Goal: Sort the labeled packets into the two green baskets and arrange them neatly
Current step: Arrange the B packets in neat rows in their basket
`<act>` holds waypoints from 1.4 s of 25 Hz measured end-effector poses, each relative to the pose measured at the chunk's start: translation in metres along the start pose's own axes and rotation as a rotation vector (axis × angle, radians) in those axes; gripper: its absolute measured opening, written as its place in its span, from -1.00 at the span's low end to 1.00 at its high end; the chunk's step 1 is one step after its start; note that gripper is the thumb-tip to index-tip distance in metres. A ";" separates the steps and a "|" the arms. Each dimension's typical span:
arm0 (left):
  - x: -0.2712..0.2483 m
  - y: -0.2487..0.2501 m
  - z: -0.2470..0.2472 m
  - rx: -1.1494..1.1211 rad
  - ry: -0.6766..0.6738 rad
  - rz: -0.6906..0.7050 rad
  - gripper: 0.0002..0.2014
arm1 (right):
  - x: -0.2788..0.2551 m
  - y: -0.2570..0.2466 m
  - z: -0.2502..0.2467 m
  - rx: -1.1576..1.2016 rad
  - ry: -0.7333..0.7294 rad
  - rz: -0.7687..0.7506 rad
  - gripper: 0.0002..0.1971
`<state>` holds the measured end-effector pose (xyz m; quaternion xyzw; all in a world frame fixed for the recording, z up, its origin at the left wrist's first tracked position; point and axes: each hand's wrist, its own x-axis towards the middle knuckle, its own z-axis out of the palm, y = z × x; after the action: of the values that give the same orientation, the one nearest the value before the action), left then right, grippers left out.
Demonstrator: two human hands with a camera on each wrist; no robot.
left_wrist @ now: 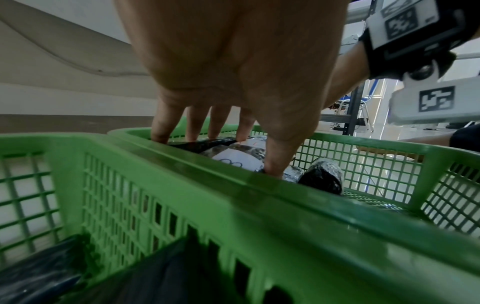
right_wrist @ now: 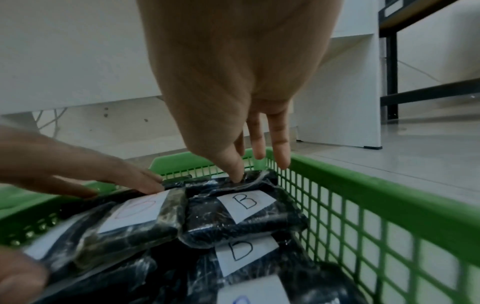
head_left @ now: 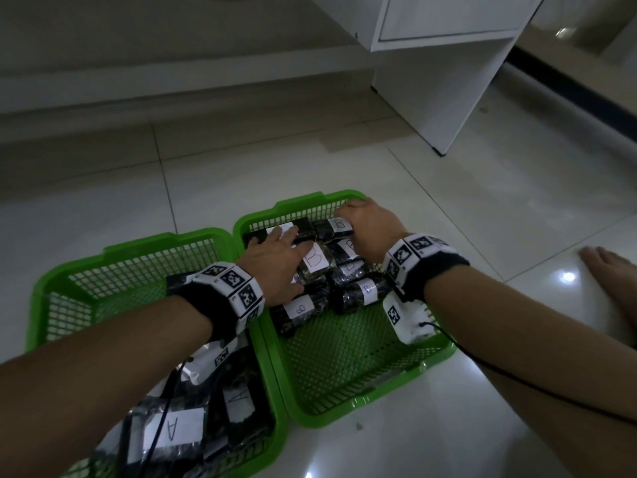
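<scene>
Two green baskets stand side by side on the floor. The left basket (head_left: 165,243) holds dark packets labelled A (head_left: 175,429). In the right basket (head_left: 362,405) lie several dark packets labelled B (head_left: 315,258). My left hand (head_left: 279,250) rests flat on them with fingers spread, its thumb (left_wrist: 275,164) beside a blue-lettered label (left_wrist: 233,160). My right hand (head_left: 365,222) is at the far right corner. Its thumb (right_wrist: 233,168) presses into the farthest packet (right_wrist: 257,179) while the other fingers hang straight by the wall. Another B packet (right_wrist: 246,214) lies just in front.
A white cabinet (head_left: 431,81) stands beyond the baskets on the right. A bare foot (head_left: 613,270) rests on the glossy tiles at the far right. A thin black cable (head_left: 517,381) trails from my right wrist. The near half of the right basket shows bare mesh.
</scene>
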<state>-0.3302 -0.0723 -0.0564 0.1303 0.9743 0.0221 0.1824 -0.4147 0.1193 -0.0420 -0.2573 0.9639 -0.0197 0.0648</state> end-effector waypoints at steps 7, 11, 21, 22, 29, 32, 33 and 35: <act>0.001 -0.002 -0.001 -0.036 -0.025 -0.003 -0.17 | 0.033 0.004 -0.002 -0.113 -0.145 -0.096 -0.39; 0.005 -0.001 -0.002 -0.031 -0.024 -0.005 -0.18 | 0.037 -0.001 -0.003 -0.095 -0.118 -0.113 -0.55; 0.008 0.000 0.000 -0.048 -0.025 -0.006 -0.19 | 0.046 -0.003 -0.005 -0.060 -0.068 -0.109 -0.63; 0.009 0.000 0.000 -0.054 -0.023 -0.005 -0.19 | 0.046 -0.005 -0.005 -0.056 -0.055 -0.108 -0.68; 0.007 0.004 0.001 -0.033 -0.039 -0.015 -0.24 | 0.031 -0.001 0.002 0.015 -0.046 -0.072 -0.64; 0.004 -0.001 0.004 -0.074 0.018 -0.004 -0.15 | 0.011 -0.007 0.003 0.114 0.007 -0.098 -0.56; 0.002 -0.004 0.005 -0.092 0.036 0.002 -0.09 | 0.004 -0.012 0.006 0.153 -0.013 -0.143 -0.51; -0.001 -0.008 0.006 -0.065 0.064 0.009 0.05 | -0.004 -0.019 0.013 0.180 -0.069 -0.234 -0.41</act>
<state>-0.3296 -0.0803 -0.0624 0.1278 0.9778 0.0589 0.1552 -0.3999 0.1048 -0.0532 -0.3618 0.9189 -0.1045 0.1179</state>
